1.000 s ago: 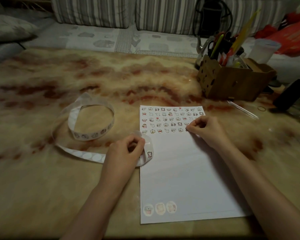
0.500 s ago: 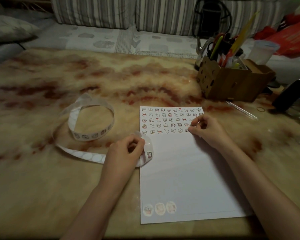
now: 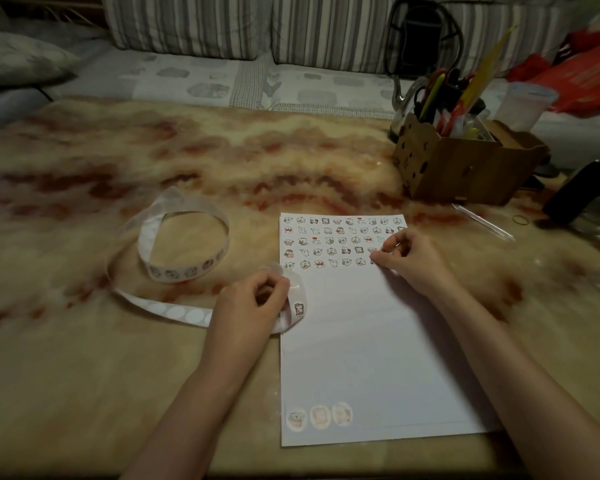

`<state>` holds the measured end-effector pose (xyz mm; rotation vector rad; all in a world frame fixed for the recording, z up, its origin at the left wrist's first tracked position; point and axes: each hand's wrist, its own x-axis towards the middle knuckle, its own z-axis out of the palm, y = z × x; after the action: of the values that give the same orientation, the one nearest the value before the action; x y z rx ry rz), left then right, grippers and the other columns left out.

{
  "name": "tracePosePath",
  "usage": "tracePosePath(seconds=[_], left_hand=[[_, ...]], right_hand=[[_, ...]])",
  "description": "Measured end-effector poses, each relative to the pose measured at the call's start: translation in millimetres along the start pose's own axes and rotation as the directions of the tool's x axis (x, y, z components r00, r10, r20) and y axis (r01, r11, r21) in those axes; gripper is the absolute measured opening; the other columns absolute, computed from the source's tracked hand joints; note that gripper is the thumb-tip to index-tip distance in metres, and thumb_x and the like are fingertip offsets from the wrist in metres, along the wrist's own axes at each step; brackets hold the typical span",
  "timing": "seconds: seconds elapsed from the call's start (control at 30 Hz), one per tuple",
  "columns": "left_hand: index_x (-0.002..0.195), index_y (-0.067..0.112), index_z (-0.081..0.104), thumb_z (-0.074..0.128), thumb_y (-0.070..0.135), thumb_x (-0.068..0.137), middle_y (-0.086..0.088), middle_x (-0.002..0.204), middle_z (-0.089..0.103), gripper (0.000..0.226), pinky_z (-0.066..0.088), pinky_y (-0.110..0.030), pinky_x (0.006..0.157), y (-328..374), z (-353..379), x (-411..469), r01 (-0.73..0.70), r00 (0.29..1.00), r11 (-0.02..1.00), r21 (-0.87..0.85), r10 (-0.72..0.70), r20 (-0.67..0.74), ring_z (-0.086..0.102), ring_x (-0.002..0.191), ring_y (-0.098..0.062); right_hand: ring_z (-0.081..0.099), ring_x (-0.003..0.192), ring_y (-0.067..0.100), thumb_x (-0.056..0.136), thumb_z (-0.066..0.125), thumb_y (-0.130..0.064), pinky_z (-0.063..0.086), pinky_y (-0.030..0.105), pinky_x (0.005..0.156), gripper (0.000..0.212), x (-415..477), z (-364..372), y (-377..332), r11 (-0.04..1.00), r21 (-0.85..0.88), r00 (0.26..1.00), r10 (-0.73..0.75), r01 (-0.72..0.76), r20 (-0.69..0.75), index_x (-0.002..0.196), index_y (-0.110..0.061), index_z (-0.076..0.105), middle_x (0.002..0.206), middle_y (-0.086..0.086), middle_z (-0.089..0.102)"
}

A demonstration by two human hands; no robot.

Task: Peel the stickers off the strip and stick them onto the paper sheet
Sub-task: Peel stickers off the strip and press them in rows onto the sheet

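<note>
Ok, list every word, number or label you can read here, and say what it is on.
No legible text anywhere.
stickers on the paper sheet: small cartoon pictures, any lettering too small.
strip: pictures only, blurred.
red bag: pale marks, too blurred to read.

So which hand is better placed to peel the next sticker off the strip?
Probably the right hand: the left hand grips the strip, with the next sticker facing the paper sheet where the right rests.
</note>
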<state>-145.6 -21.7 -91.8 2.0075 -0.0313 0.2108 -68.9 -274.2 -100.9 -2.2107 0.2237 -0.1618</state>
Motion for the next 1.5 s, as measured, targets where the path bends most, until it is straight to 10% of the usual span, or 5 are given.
tracePosePath(seconds=[0.23, 0.37, 0.53, 1.5], left_hand=[[0.079, 0.012, 0.068, 0.061, 0.017, 0.090, 0.011, 0.059, 0.067, 0.014, 0.040, -0.005, 0.054, 10, -2, 0, -0.007, 0.996, 0.975, -0.224, -0.013, -0.089, 0.062, 0.055, 0.001], [0.079, 0.010, 0.067, 0.059, 0.016, 0.091, 0.005, 0.056, 0.065, 0.015, 0.040, -0.006, 0.051, 10, -2, 3, 0.012, 0.995, 0.956, -0.292, -0.040, -0.093, 0.059, 0.051, 0.001], [0.077, 0.008, 0.064, 0.057, 0.014, 0.092, 0.004, 0.051, 0.056, 0.017, 0.036, -0.009, 0.047, 7, -4, 4, 0.006, 0.995, 0.950, -0.313, -0.037, -0.094, 0.047, 0.041, 0.001], [0.073, 0.014, 0.071, 0.065, 0.014, 0.086, 0.008, 0.066, 0.067, 0.014, 0.044, -0.014, 0.063, 7, -2, 2, -0.076, 0.997, 0.971, -0.225, 0.078, 0.003, 0.061, 0.063, -0.003]], right_hand=[[0.058, 0.063, 0.014, 0.085, 0.063, -0.016, 0.043, 0.030, 0.061, 0.006, -24, 4, -35, 0.986, -0.015, 0.984, -0.168, 0.168, -0.062, 0.081, -0.020, 0.060, 0.072, -0.006, 0.062], [0.064, 0.068, 0.007, 0.087, 0.065, -0.010, 0.046, 0.021, 0.062, 0.009, -67, 27, -70, 0.931, 0.263, 0.937, -0.303, 0.252, 0.174, 0.081, -0.016, 0.065, 0.074, 0.000, 0.070], [0.066, 0.075, 0.014, 0.079, 0.075, -0.007, 0.052, 0.043, 0.072, 0.012, -93, 47, -82, 0.856, 0.491, 0.922, -0.307, 0.159, 0.238, 0.083, -0.015, 0.067, 0.075, -0.001, 0.071], [0.057, 0.067, 0.005, 0.081, 0.072, -0.007, 0.044, 0.017, 0.062, 0.011, -91, 40, -78, 0.900, 0.364, 0.931, -0.319, 0.239, 0.176, 0.077, -0.017, 0.069, 0.075, -0.005, 0.069]])
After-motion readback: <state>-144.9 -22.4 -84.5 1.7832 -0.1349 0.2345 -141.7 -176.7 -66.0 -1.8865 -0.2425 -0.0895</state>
